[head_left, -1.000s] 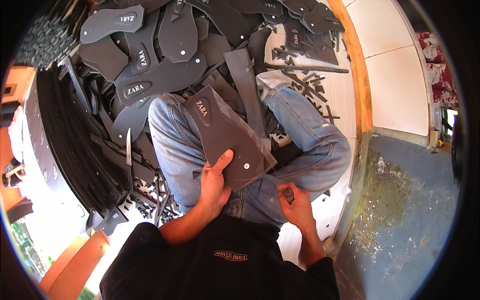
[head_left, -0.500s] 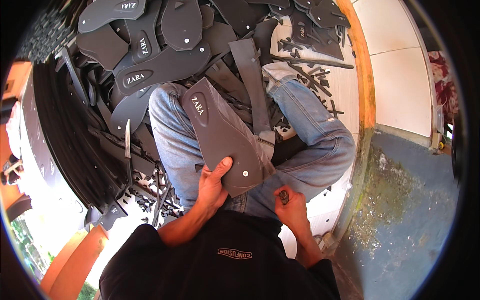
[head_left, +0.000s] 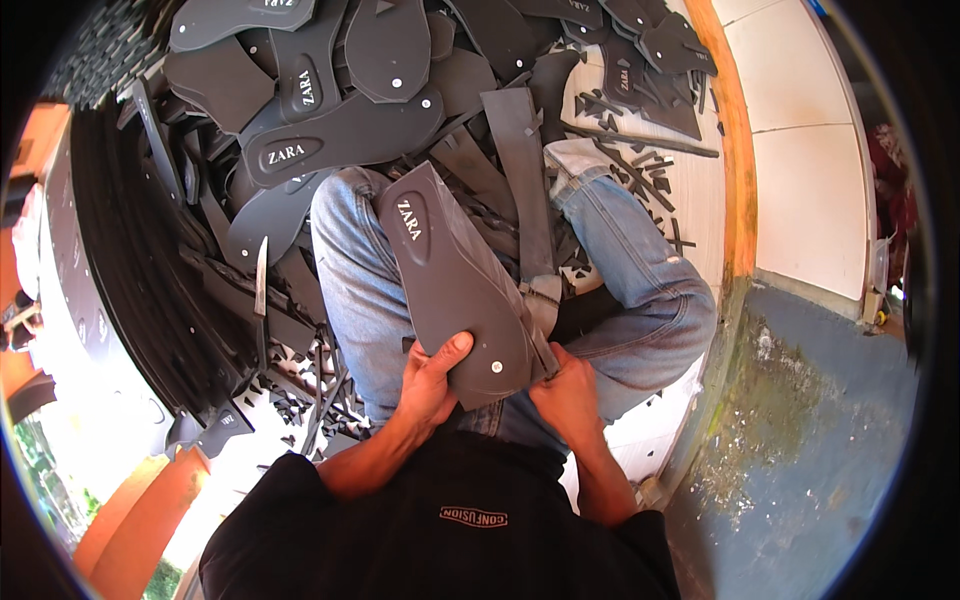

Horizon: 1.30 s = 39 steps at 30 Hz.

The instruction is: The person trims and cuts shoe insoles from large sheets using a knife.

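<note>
- A big heap of dark grey soles (head_left: 345, 135) fills the top of the view, with some lying on top of others.
- Blue jeans (head_left: 360, 270) cover the person's bent legs, which sit close by the heap.
- A tall stack of dark sheets (head_left: 140, 260) stands on the left side.
- One dark grey sole sheet (head_left: 450, 290) is held up over the person's lap, tilted, with its wide end near the body. A shinier strip runs down its right side. It looks light, like foam, so it should bend a bit and not snap. Its smooth top might slide a little, and a hard pinch could dent it. The flat wide end seems the best place to hold, thumb on top and fingers under.
- The left hand (head_left: 430, 387) holds that wide end by its lower left edge, thumb flat on top.
- The right hand (head_left: 568, 395) is curled at the lower right edge; I cannot tell what is inside it.
- A thin knife (head_left: 262, 290) lies left of the legs.
- Small dark scraps (head_left: 655, 180) lie near the right leg.
- A little white dot (head_left: 497, 367) sits on the sheet's wide end.
</note>
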### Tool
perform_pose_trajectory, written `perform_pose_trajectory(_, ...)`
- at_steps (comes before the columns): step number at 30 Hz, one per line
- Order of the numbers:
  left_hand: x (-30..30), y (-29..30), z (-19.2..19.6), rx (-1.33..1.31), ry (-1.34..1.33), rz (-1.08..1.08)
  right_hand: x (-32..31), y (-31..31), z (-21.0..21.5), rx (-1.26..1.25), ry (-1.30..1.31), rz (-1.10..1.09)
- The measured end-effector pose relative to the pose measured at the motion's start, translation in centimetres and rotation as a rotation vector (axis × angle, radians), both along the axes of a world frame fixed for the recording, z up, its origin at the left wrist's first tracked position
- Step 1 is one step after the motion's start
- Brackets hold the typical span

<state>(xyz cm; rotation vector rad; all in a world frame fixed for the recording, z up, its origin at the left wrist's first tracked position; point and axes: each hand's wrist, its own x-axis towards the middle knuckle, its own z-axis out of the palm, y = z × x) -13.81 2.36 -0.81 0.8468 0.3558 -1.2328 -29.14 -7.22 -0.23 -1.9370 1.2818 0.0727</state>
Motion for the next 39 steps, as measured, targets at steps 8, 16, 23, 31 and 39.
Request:
perform_pose_trajectory(8,0.3,0.5,-0.3,-0.012,0.025,-0.001,2.4,-2.1,-0.6,0.047,-0.104,0.098)
perform_pose_trajectory(16,0.2,0.6,0.7,0.055,0.044,0.027,1.8,-2.7,0.3,0.120,-0.164,0.159)
perform_pose_trajectory(23,0.5,1.2,-0.4,-0.014,0.056,0.008,2.0,-3.2,-0.6,0.163,-0.115,0.223)
perform_pose_trajectory(31,0.4,1.2,-0.7,-0.043,0.075,0.030,6.1,-2.8,-0.3,0.101,-0.502,0.122)
perform_pose_trajectory(39,-0.2,0.1,-0.6,-0.045,0.139,0.049,7.1,-1.6,-5.1,0.262,-0.635,0.035)
